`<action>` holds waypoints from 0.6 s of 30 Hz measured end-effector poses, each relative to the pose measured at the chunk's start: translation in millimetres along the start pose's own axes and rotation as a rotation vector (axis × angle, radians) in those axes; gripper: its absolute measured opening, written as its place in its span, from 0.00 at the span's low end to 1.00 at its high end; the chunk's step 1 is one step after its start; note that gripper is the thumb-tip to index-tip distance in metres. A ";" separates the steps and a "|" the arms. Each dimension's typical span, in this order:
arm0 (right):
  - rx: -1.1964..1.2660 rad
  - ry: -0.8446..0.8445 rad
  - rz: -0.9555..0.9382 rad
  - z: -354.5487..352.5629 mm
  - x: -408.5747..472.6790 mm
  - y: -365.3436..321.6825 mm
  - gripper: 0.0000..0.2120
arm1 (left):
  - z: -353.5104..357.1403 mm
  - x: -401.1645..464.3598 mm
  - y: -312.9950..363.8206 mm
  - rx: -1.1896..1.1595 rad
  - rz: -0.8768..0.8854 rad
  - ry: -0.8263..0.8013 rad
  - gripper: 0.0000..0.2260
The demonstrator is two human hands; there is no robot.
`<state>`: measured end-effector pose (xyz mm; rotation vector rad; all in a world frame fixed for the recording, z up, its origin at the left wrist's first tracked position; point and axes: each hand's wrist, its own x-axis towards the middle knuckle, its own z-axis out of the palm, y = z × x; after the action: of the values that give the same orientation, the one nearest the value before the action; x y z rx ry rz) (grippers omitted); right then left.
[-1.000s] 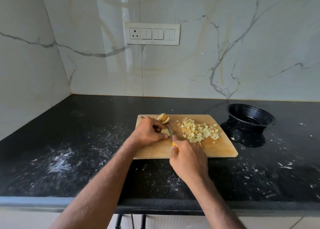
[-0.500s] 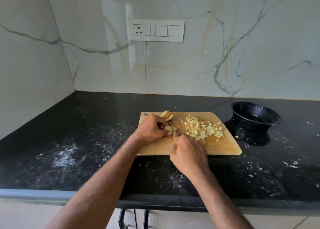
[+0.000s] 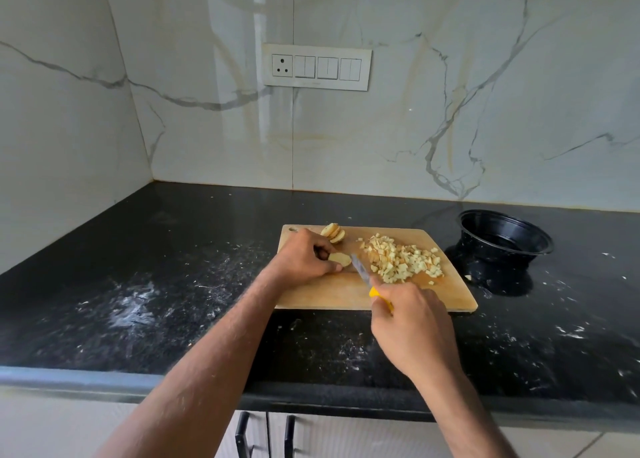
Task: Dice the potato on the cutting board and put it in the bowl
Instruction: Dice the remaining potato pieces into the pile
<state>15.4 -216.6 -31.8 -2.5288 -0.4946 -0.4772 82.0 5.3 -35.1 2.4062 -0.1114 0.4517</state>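
Potato slice (image 3: 340, 259) on the left of my cutting board (image 3: 346, 293), pinched by my left hand (image 3: 304, 260).
My right hand (image 3: 412, 329) grips a yellow-handled knife (image 3: 367, 277), blade beside the slice; diced pile (image 3: 401, 262) lies right, black bowl (image 3: 504, 241) farther right.

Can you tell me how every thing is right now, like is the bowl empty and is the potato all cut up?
bowl: upright on the counter, right of the board, empty.
diced potato: piled on the cutting board.
potato slices: stacked at the board's far edge, uncut.
potato piece: held down, not yet diced.
left hand: holding that piece.
knife: blade beside the piece.
right hand: gripping the yellow handle.
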 end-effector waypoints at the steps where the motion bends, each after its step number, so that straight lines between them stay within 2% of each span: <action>1: 0.007 0.014 0.002 2.6 4.1 -1.6 0.16 | -0.9 0.3 -0.4 -0.007 0.001 -0.005 0.11; 10: -0.002 0.042 -0.003 44.7 26.2 -17.6 0.17 | -1.7 1.6 -6.1 -0.064 -0.011 0.026 0.09; 18: -0.040 0.042 -0.045 49.8 29.9 -19.2 0.13 | 0.7 2.4 -7.7 -0.086 -0.004 0.005 0.09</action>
<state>44.8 -166.6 -51.3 -2.5443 -0.5318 -0.5608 86.0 10.8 -39.4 2.3205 -0.1209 0.4421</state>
